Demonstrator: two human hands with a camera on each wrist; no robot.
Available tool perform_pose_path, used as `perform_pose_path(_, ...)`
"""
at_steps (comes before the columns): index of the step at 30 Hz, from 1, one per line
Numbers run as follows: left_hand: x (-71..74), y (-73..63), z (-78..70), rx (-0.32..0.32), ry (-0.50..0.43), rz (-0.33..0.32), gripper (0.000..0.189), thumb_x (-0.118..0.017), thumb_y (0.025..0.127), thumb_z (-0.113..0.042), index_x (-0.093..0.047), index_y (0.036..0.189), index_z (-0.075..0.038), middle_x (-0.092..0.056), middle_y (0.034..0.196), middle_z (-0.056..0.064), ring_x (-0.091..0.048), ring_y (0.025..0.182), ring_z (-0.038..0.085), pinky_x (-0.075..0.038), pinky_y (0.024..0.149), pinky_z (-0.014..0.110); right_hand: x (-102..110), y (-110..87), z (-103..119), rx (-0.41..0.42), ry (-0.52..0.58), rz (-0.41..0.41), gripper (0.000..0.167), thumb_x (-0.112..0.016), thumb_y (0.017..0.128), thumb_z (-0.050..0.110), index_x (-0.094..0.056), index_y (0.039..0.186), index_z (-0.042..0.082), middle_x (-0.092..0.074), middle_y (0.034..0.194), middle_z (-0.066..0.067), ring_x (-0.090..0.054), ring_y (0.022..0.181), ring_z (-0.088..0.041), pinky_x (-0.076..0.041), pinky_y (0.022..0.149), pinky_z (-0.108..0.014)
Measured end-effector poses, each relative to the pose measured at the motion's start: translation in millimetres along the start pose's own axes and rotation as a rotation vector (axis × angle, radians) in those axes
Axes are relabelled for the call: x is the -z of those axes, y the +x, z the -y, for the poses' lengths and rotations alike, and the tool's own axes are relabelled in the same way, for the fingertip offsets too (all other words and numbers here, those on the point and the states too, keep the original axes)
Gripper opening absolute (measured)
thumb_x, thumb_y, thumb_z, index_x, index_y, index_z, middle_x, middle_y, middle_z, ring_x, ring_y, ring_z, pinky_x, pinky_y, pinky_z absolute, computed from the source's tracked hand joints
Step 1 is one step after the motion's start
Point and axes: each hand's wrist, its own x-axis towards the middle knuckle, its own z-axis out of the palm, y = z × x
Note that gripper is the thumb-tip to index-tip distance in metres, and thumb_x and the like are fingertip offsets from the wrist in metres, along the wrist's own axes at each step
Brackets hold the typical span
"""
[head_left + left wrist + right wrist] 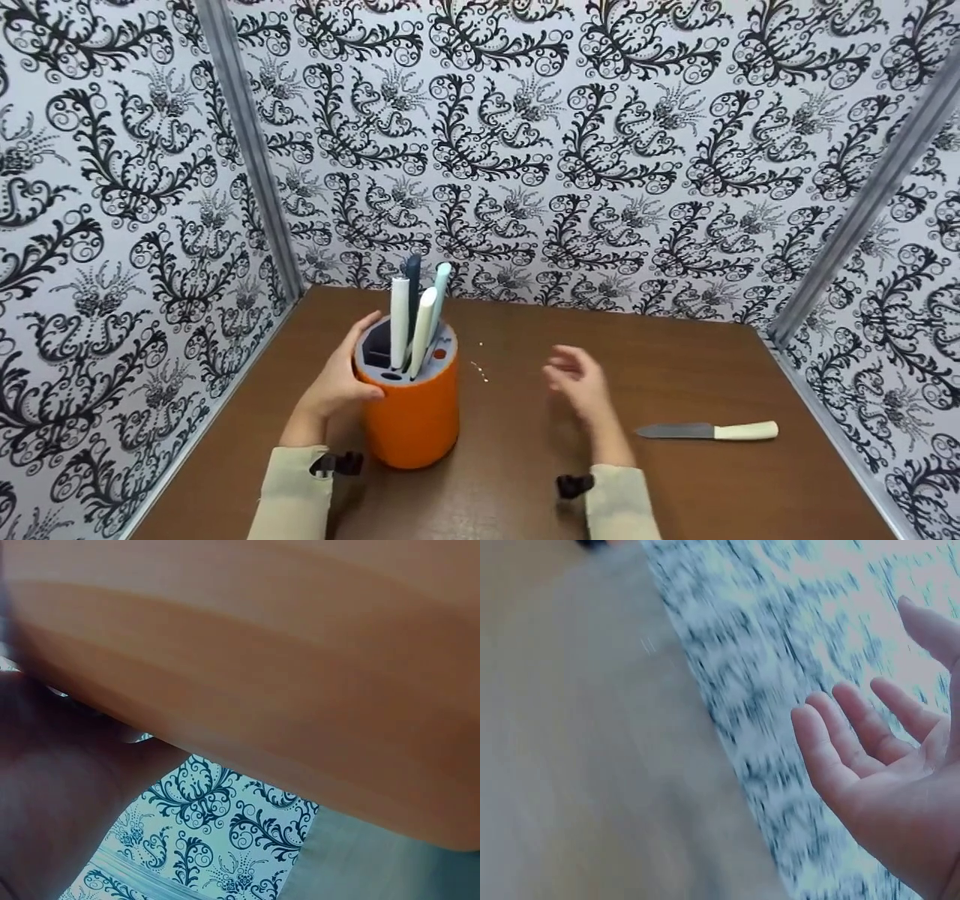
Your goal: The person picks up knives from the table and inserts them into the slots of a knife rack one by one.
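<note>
An orange round knife block with a grey slotted top stands upright on the table. My left hand grips it near the top rim, thumb on the near side and fingers round the back. Out of its slots rise a white handle, a cream handle, a dark blue handle and a light blue handle. My right hand is over the table between the block and a loose knife, holding nothing, its fingers relaxed in the right wrist view. In the left wrist view, the block's orange wall fills most of the picture.
The loose knife, with a grey blade and cream handle, lies at the right, its tip pointing left. Patterned panels enclose the brown table at the back and sides. Small bright specks show on the tabletop right of the block.
</note>
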Motion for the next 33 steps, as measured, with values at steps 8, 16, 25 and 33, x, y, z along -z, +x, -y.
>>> perform_pose_path(8,-1.9,1.1,-1.3,0.001,-0.047,0.002,0.127,-0.102,0.067,-0.026,-0.026,0.168,-0.01,-0.051,0.159,0.006,-0.058,0.134,0.016,-0.048,0.11,0.023,72.0,0.9,-8.5,-0.133,-0.028,-0.264,0.041,-0.075,0.095,0.001,-0.061,0.132,-0.012,-0.074,0.109,-0.017,-0.068,0.078,-0.003,-0.061,0.068,-0.023)
perform_pose_path(16,0.0,-0.8,-0.1,-0.015,-0.072,0.002,0.126,-0.101,0.069,-0.027,-0.025,0.168,-0.009,-0.053,0.158,0.005,-0.059,0.133,0.016,-0.05,0.108,0.023,139.0,-5.4,-19.0,-0.145,-0.402,-0.441,0.042,-0.078,0.097,0.024,-0.067,0.128,-0.002,-0.075,0.117,-0.026,-0.06,0.07,0.008,-0.048,0.066,-0.012)
perform_pose_path(25,-2.3,1.2,6.7,-0.038,-0.073,0.021,0.128,-0.1,0.07,-0.026,-0.02,0.168,-0.002,-0.052,0.16,0.005,-0.058,0.137,0.016,-0.046,0.113,0.023,211.3,-28.0,-17.8,-0.401,-0.494,-0.557,0.058,-0.07,0.098,0.033,-0.057,0.143,-0.002,-0.066,0.137,-0.03,-0.072,0.102,-0.033,-0.053,0.091,-0.038)
perform_pose_path(33,-1.1,-0.1,5.9,-0.043,-0.066,0.009,0.129,-0.099,0.07,-0.025,-0.018,0.168,0.001,-0.05,0.162,0.004,-0.057,0.138,0.015,-0.045,0.114,0.022,229.7,-37.3,-22.4,-0.583,-0.493,-0.678,0.069,-0.067,0.095,0.034,-0.05,0.152,0.0,-0.026,0.16,-0.044,-0.023,0.149,-0.061,-0.024,0.123,-0.064)
